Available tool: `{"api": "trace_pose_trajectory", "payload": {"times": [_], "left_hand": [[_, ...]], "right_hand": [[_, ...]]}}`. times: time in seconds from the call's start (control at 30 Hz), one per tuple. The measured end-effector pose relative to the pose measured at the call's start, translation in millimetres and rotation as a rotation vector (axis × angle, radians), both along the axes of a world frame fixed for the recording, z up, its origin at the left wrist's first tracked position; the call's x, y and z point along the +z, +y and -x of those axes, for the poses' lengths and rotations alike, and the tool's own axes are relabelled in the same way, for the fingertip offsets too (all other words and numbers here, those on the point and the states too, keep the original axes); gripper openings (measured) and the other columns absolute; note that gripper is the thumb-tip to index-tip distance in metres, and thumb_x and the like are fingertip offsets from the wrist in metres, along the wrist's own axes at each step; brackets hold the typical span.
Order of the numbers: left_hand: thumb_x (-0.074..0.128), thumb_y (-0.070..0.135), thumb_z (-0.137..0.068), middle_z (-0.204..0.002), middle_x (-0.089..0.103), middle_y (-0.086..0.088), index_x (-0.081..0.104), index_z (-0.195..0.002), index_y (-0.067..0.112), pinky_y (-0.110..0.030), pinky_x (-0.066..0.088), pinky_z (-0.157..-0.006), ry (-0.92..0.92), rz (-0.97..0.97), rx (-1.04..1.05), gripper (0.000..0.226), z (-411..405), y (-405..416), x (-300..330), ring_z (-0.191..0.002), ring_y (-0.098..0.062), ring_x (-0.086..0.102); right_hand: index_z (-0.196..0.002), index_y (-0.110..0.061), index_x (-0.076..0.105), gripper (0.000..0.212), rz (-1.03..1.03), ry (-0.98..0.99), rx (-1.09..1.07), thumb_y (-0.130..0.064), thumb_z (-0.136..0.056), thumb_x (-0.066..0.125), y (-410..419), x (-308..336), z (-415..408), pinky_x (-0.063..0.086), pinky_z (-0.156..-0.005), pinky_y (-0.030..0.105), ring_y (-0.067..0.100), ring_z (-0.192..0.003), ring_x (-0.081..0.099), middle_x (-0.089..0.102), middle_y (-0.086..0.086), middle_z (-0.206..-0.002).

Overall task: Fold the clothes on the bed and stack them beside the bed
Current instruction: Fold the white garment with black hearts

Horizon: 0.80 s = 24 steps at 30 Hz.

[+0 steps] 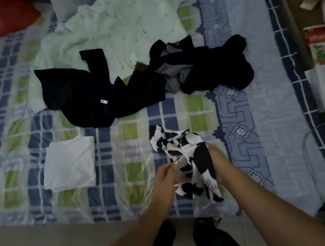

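Black-and-white patterned garment (185, 158), crumpled, gripped by both hands.

No text can be read here. At about 3 o'clock beside the bed, a red-and-white box (321, 41) carries white lettering on its red band, too blurred to make out. A small white tag (104, 101) on the black garment (78, 96) shows only an unreadable mark.

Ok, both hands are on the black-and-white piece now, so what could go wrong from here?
The black-and-white garment is bunched between the left hand and right hand and hangs past the bed edge; it may slip to the floor. Spreading it leftward could disturb the folded white cloth.
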<state>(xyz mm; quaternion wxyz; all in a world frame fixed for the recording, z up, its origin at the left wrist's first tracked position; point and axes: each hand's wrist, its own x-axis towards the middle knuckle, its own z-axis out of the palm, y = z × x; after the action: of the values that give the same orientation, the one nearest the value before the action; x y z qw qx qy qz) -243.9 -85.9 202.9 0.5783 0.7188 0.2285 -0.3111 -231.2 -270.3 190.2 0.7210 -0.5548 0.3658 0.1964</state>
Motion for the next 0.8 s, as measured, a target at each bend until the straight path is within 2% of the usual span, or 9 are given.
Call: {"api": "trace_pose_trajectory", "payload": {"times": [0.07,0.17,0.3,0.37,0.43,0.53,0.67,0.73,0.8], "left_hand": [[0.060,0.058,-0.095,-0.113,0.074,-0.003,0.067,-0.111,0.025,-0.039,0.059,-0.081,0.279,0.121,0.154,0.037,-13,7,-3,-0.097,-0.027,0.073],[0.060,0.071,-0.088,-0.105,0.067,-0.013,0.073,-0.112,0.009,-0.046,0.057,-0.084,0.475,0.356,0.164,0.067,-26,4,3,-0.097,-0.036,0.063],[0.069,0.046,-0.090,-0.106,0.067,-0.023,0.073,-0.113,-0.001,-0.041,0.054,-0.080,0.440,0.479,0.142,0.053,-43,-17,35,-0.090,-0.035,0.068],[0.061,0.026,-0.096,-0.092,0.065,-0.022,0.075,-0.094,-0.001,-0.034,0.056,-0.067,0.370,0.441,0.194,0.030,-51,-21,48,-0.071,-0.030,0.069],[0.052,0.008,-0.097,-0.089,0.067,-0.021,0.070,-0.099,0.002,-0.034,0.055,-0.063,0.251,0.320,0.144,0.019,-60,-19,65,-0.070,-0.030,0.068],[0.039,-0.013,-0.081,-0.091,0.065,-0.022,0.067,-0.103,0.004,-0.042,0.053,-0.076,0.145,0.274,0.025,0.040,-66,-20,100,-0.084,-0.035,0.063],[0.046,-0.015,-0.076,-0.072,0.069,-0.009,0.073,-0.081,0.014,-0.025,0.046,-0.055,-0.114,0.179,-0.321,0.041,-57,-23,136,-0.069,-0.022,0.063],[0.048,-0.016,-0.078,-0.071,0.071,0.001,0.077,-0.084,0.015,-0.019,0.049,-0.055,-0.254,0.121,-0.535,0.043,-46,-24,147,-0.062,-0.008,0.064],[0.050,-0.014,-0.078,-0.084,0.070,-0.006,0.074,-0.089,0.003,-0.028,0.053,-0.068,-0.405,0.052,-0.755,0.032,-30,-28,154,-0.075,-0.012,0.064]], "right_hand": [[-0.115,-0.006,0.073,0.025,-0.087,-0.048,-0.007,-0.011,-0.098,0.056,6,20,10,0.056,-0.064,0.029,0.022,-0.077,0.072,0.079,0.005,-0.088],[-0.116,-0.006,0.073,0.040,-0.056,-0.163,0.066,0.009,-0.086,0.052,16,45,23,0.054,-0.074,0.037,0.031,-0.087,0.071,0.076,0.022,-0.105],[-0.116,-0.012,0.074,0.035,-0.097,-0.215,0.135,-0.002,-0.084,0.063,18,71,46,0.057,-0.086,0.045,0.034,-0.097,0.072,0.076,0.018,-0.110],[-0.110,-0.013,0.077,0.029,-0.178,-0.208,0.133,-0.017,-0.081,0.071,15,80,53,0.057,-0.088,0.043,0.033,-0.098,0.072,0.076,0.016,-0.110],[-0.096,-0.010,0.079,0.028,-0.190,-0.190,0.126,-0.032,-0.080,0.072,7,84,60,0.053,-0.087,0.040,0.031,-0.096,0.069,0.075,0.018,-0.104],[-0.078,-0.014,0.077,0.030,-0.124,-0.121,0.032,-0.040,-0.085,0.066,2,89,72,0.048,-0.084,0.036,0.026,-0.087,0.064,0.072,0.012,-0.093],[-0.100,-0.019,0.076,0.038,-0.226,-0.089,-0.231,-0.053,-0.087,0.066,6,97,71,0.052,-0.079,0.038,0.022,-0.089,0.064,0.072,0.009,-0.101],[-0.120,-0.017,0.076,0.062,-0.422,-0.115,-0.288,-0.068,-0.093,0.053,4,104,65,0.054,-0.096,0.051,0.030,-0.111,0.067,0.071,0.012,-0.124],[-0.138,-0.014,0.066,0.077,-0.611,-0.139,-0.327,-0.073,-0.098,0.036,1,110,61,0.043,-0.111,0.061,0.040,-0.132,0.057,0.059,0.021,-0.144]]}}
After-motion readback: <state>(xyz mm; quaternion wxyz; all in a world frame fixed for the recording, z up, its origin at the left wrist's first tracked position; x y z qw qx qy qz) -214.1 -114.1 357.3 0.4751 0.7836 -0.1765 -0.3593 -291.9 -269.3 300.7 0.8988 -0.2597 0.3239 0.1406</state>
